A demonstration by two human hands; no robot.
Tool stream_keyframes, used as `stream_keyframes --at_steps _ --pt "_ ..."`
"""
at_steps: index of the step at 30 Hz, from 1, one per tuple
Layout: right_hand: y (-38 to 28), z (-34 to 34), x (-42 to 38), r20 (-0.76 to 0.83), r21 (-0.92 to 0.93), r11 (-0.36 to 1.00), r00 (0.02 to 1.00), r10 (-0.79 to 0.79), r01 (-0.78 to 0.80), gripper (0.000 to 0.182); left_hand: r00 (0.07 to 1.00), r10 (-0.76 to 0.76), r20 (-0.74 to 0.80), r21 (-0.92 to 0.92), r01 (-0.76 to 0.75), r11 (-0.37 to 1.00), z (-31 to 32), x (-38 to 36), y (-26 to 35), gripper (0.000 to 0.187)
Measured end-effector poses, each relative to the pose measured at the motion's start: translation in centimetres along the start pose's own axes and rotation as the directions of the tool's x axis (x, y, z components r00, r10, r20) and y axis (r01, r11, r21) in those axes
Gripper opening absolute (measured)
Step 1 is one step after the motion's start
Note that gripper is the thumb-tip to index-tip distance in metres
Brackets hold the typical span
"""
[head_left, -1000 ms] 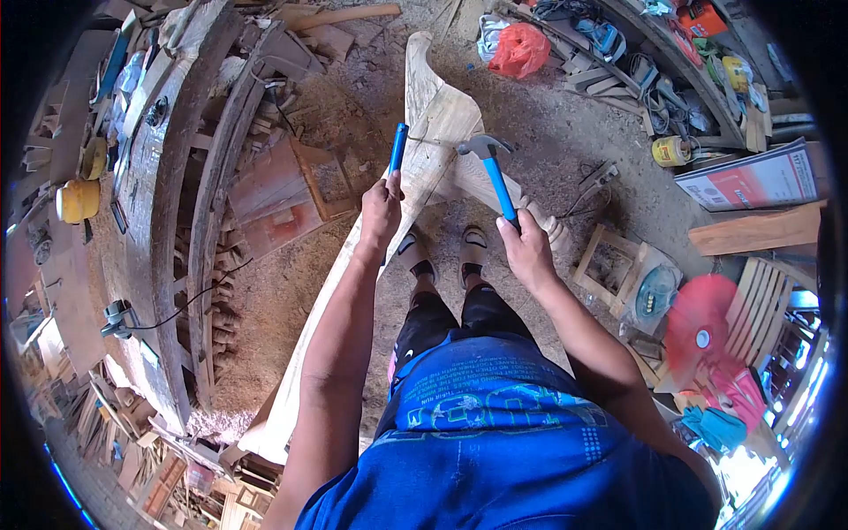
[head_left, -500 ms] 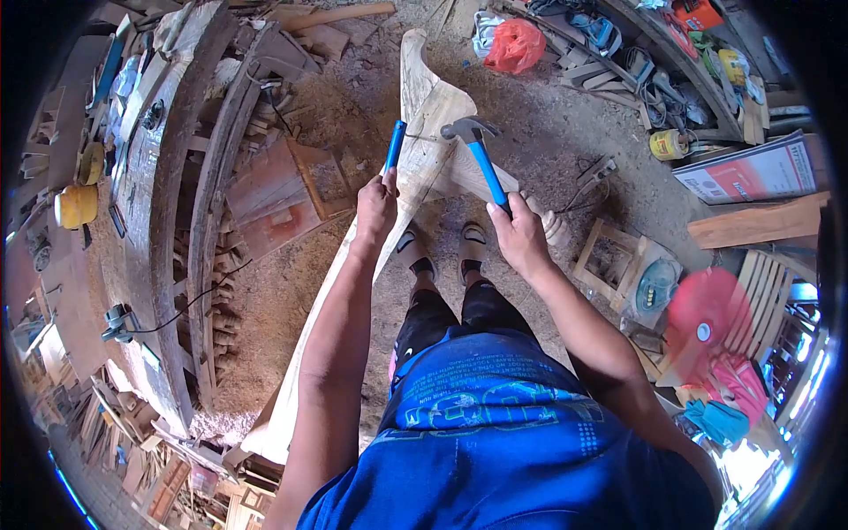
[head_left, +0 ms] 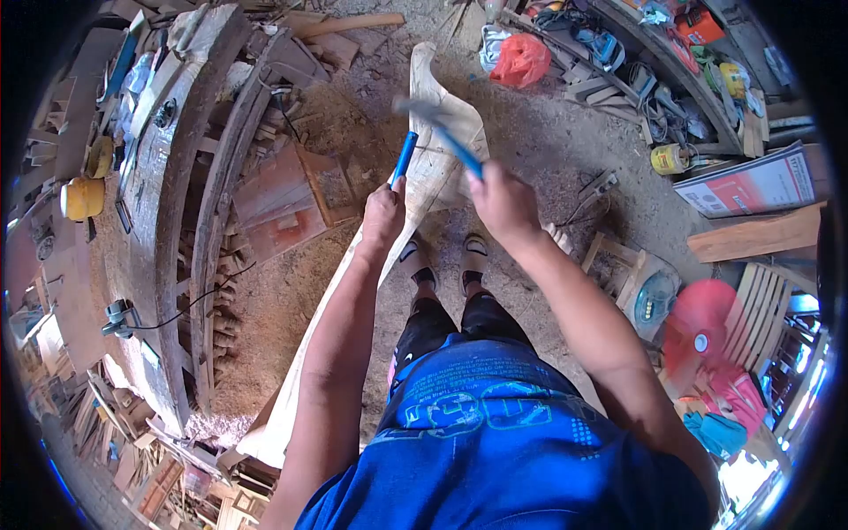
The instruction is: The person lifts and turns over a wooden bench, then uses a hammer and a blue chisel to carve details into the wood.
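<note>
Hammer [head_left: 458,148]: was gripped in the right hand [head_left: 508,208], with the blurred head over the upper part of the long pale wooden piece [head_left: 433,181], near the top end of the blue-handled tool [head_left: 405,159]. Was not possible to tell from this view if touching that end or apart from it.

Was closed the right hand around the lower part of the blue handle, back of the hand turned up to the view, fingers mostly hidden beneath. Was bent at the elbow the right arm, with the forearm slanting forward and inward.

Was wrapped in a fist the left hand [head_left: 383,215] around the lower part of the blue-handled tool, thumb lying up along the handle. Was stretched forward the left arm, only slightly bent, beside and partly over the wooden piece.

Lay this piece in front of the two feet [head_left: 474,256], going down slantwise to the lower left. Stood to the left a reddish-brown wooden box [head_left: 281,203], and lay farther ahead, on the right, a red plastic bag [head_left: 519,60].
</note>
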State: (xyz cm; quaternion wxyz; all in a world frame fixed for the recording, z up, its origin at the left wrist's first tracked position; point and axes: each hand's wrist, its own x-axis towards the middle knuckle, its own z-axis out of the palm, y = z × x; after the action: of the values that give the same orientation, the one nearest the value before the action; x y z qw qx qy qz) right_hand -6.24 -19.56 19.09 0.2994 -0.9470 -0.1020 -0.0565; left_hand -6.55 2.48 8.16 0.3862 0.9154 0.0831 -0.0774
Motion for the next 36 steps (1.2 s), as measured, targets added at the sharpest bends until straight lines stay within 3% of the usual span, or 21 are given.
stream_keyframes --at_steps 1,3,4,6,9,10,11,14,16,20,22,23,25,27,29,31,33,36 --pt "0.8 0.6 0.3 0.277 -0.246 0.967 0.952 0.128 -0.058 0.02 1.0 -0.001 0.01 -0.008 0.001 1.0 -0.2 0.0 0.1 0.049" --pt "0.0 0.3 0.6 0.226 -0.17 0.981 0.966 0.127 -0.089 0.022 1.0 0.018 0.006 -0.02 -0.018 1.0 -0.2 0.3 -0.1 0.053" --pt "-0.3 0.3 0.5 0.111 -0.12 0.992 0.992 0.056 -0.043 0.022 0.997 0.073 -0.038 -0.004 -0.073 0.997 0.0 0.4 -0.4 0.054" --pt "-1.2 -0.5 0.1 -0.112 -0.01 0.996 0.989 -0.095 0.094 0.022 1.0 0.024 -0.005 -0.012 -0.024 1.0 -0.3 -0.2 0.0 0.054" --pt "-1.3 -0.1 0.1 -0.221 0.036 0.985 0.963 -0.156 0.168 0.021 1.0 -0.027 0.011 -0.005 0.027 1.0 -0.4 0.0 0.4 0.053" --pt "-0.1 0.8 -0.4 -0.052 -0.076 0.992 0.993 -0.102 0.098 0.02 1.0 -0.012 0.005 0.008 0.011 1.0 -0.3 -0.1 0.3 0.052" --pt "-0.1 0.7 0.3 0.224 -0.306 0.952 0.972 0.078 -0.006 0.021 1.0 0.007 -0.007 0.021 -0.007 1.0 -0.3 -0.1 0.4 0.052" --pt "-0.9 0.1 1.0 0.258 -0.282 0.959 0.961 0.101 -0.025 0.02 1.0 0.016 0.006 -0.022 -0.016 1.0 -0.3 0.1 0.2 0.053" --pt "-2.2 -0.2 0.2 0.066 -0.118 0.993 0.998 0.025 -0.017 0.021 1.0 0.011 0.017 -0.018 -0.011 1.0 -0.1 0.0 -0.5 0.053" --pt "-1.4 1.5 -0.6 -0.06 -0.099 0.995 0.998 -0.033 0.027 0.02 0.999 0.02 0.028 -0.02 -0.019 1.0 0.0 0.4 -1.1 0.053" --pt "-0.9 1.7 -0.1 0.214 -0.332 0.942 0.97 0.116 -0.04 0.022 0.999 0.033 0.032 -0.067 -0.031 0.997 -0.2 0.7 -1.5 0.054" --pt "-1.3 1.2 -0.1 0.202 -0.34 0.94 0.972 0.116 -0.041 0.022 0.999 0.034 0.04 -0.107 -0.03 0.994 -0.5 0.9 -1.4 0.055" --pt "-2.1 0.2 -1.3 0.052 -0.164 0.985 0.997 0.06 -0.051 0.024 0.999 0.011 0.043 -0.148 -0.004 0.989 -0.8 0.9 -1.6 0.059" --pt "-2.4 -0.9 -2.2 0.023 -0.119 0.989 0.996 0.085 -0.082 0.021 0.987 -0.118 0.105 -0.345 0.147 0.927 -2.1 0.7 -0.4 0.061" --pt "-2.0 -1.7 -3.1 -0.087 0.032 0.995 0.992 0.096 -0.094 0.018 0.987 -0.118 0.11 -0.35 0.149 0.925 -2.5 0.8 0.4 0.062" --pt "-0.4 -1.5 -4.1 -0.091 0.12 0.985 0.987 0.135 -0.123 0.016 0.989 -0.112 0.095 -0.365 0.14 0.921 -2.0 1.2 0.6 0.063" --pt "0.6 -1.9 -4.7 0.017 0.164 0.934 0.948 0.318 -0.316 0.018 0.99 -0.123 0.076 -0.358 0.142 0.923 -1.2 1.6 1.5 0.064" --pt "3.2 -2.1 -5.6 0.03 0.154 0.916 0.929 0.369 -0.369 0.019 0.991 -0.096 0.095 -0.313 0.121 0.942 0.4 2.5 2.3 0.063"
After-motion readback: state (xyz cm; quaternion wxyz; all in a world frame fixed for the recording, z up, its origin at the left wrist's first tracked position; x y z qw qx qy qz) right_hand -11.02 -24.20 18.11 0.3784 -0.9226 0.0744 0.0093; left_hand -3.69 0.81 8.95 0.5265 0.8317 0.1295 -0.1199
